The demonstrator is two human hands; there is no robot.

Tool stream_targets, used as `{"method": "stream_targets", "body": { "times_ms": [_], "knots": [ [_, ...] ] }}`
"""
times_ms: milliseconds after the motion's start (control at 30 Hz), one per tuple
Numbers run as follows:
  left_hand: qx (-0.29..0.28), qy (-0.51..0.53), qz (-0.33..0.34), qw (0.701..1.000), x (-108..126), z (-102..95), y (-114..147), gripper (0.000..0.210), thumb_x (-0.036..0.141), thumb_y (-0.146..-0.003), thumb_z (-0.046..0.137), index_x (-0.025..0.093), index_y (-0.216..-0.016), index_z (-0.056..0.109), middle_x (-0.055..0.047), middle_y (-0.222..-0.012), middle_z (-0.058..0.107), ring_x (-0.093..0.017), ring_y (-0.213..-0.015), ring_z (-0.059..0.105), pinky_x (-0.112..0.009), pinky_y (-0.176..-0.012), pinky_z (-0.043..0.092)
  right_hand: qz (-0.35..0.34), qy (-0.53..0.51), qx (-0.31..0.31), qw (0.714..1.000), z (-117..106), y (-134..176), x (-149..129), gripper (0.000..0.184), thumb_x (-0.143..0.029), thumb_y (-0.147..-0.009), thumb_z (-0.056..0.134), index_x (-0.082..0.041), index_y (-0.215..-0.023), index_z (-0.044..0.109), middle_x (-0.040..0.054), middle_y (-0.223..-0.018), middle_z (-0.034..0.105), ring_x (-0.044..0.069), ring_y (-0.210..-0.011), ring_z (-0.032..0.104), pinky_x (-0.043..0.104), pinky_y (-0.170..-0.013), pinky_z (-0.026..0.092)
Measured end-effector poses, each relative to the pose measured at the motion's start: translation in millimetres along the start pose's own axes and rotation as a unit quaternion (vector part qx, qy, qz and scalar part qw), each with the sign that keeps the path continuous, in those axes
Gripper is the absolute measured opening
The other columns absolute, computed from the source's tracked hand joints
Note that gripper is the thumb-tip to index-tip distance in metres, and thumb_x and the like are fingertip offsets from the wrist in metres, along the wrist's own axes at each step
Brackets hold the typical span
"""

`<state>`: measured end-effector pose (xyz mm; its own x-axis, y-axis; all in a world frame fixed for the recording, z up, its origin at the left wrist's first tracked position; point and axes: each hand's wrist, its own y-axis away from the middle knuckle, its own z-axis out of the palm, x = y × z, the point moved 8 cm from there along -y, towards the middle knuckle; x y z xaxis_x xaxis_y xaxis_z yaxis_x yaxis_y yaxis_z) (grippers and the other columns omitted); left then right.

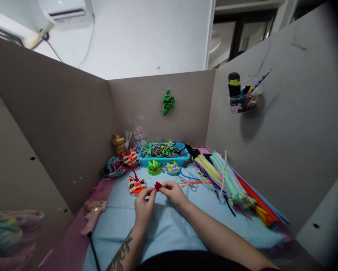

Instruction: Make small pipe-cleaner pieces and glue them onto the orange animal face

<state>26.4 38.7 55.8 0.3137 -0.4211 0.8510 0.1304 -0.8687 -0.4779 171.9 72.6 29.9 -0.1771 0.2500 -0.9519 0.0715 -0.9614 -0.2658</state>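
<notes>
Over the middle of the blue cloth [124, 226], my left hand [145, 201] and my right hand [173, 192] meet at their fingertips. Pinched between both is a small dark red fuzzy piece [158, 186], seemingly bent pipe cleaner, with two lobes sticking up. Just left of it lies an orange, white and blue lion-like head [137, 186] made of pipe cleaners. Beyond my hands sit a green pipe-cleaner head [154, 168] and a light blue and yellow one [173, 168]. Small scissors [193, 186] rest right of my right hand.
A blue basket [149, 162] of pipe-cleaner scraps stands at the back. Bundled pipe cleaners [228, 180] lie along the right. At left are a pink corded hot-glue gun [94, 216] and a dark bowl [108, 174]. Grey panels [163, 130] enclose three sides.
</notes>
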Motion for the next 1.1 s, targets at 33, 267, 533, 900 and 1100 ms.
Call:
{"method": "stream_targets", "body": {
  "times_ms": [33, 267, 533, 900, 1100],
  "knots": [
    [0.002, 0.003, -0.004, 1.000, -1.2, 0.2, -0.4, 0.027, 0.039, -0.072, 0.058, 0.014, -0.080, 0.067, -0.008, -0.076, 0.068, -0.019, -0.069, 0.063, -0.024, -0.051, 0.050, 0.000, -0.001, -0.006, 1.000, 1.2, 0.2, 0.3, 0.025, -0.039, -0.062, 0.071, -0.015, -0.067, 0.065, -0.0019, -0.059, 0.058, 0.011, -0.058, 0.049, 0.023, -0.058, 0.035],
    [-0.005, 0.015, -0.022, 1.000, -2.4, 1.7, -2.0, 0.028, 0.040, -0.073, 0.057, 0.014, -0.079, 0.066, -0.007, -0.075, 0.068, -0.018, -0.066, 0.062, -0.023, -0.049, 0.047, 0.006, 0.012, -0.020, 1.000, 4.7, 1.9, -0.2, 0.026, -0.040, -0.062, 0.070, -0.016, -0.068, 0.066, -0.0012, -0.060, 0.059, 0.012, -0.060, 0.049, 0.024, -0.059, 0.037],
    [-0.021, 0.010, -0.012, 1.000, -2.5, 3.4, 0.0, 0.027, 0.039, -0.074, 0.056, 0.015, -0.079, 0.066, -0.006, -0.075, 0.067, -0.018, -0.069, 0.061, -0.023, -0.053, 0.046, 0.010, 0.006, -0.039, 0.999, 5.7, 2.2, 2.0, 0.019, -0.033, -0.064, 0.069, -0.015, -0.069, 0.067, -0.0013, -0.061, 0.059, 0.011, -0.059, 0.049, 0.024, -0.060, 0.036],
    [-0.032, -0.014, 0.024, 0.999, 3.2, 4.7, -0.9, 0.021, 0.033, -0.077, 0.054, 0.016, -0.076, 0.065, -0.004, -0.073, 0.066, -0.016, -0.070, 0.060, -0.022, -0.056, 0.045, 0.018, 0.010, -0.043, 0.999, 6.1, 2.5, 1.9, 0.015, -0.030, -0.063, 0.069, -0.015, -0.067, 0.067, -0.0018, -0.059, 0.059, 0.011, -0.058, 0.048, 0.023, -0.059, 0.035],
    [-0.038, -0.005, 0.003, 0.999, -7.1, 6.3, 0.0, 0.024, 0.034, -0.078, 0.054, 0.016, -0.087, 0.067, -0.006, -0.081, 0.069, -0.018, -0.072, 0.064, -0.025, -0.057, 0.049, 0.053, -0.004, -0.020, 0.998, 4.0, 2.0, 6.2, 0.016, -0.030, -0.063, 0.068, -0.015, -0.065, 0.065, -0.0038, -0.052, 0.052, 0.008, -0.049, 0.040, 0.021, -0.050, 0.029]
  ]
}}
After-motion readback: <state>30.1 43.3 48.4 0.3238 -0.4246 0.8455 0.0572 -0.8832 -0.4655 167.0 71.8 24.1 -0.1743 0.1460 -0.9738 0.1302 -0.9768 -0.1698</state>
